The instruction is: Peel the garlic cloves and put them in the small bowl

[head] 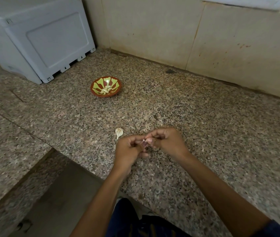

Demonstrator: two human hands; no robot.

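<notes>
I observe both hands meeting low of centre above the granite counter (pixel 204 117): the left hand (pixel 129 147) and the right hand (pixel 167 139) have fingers curled, pinching one small garlic clove (pixel 146 140) between their fingertips. An unpeeled clove (pixel 119 132) lies just at 10 o'clock from the left hand. I note the small bowl (pixel 106 88), holding peeled cloves (pixel 106 90), well apart at 11 o'clock, near a grey appliance (pixel 38 38).

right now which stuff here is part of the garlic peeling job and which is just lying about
Part of the job:
- small pinkish garlic clove pinched between left hand and right hand
- red and green patterned small bowl holding peeled cloves
- whitish garlic piece on speckled granite counter

Lying about:
- white plastic appliance
</notes>
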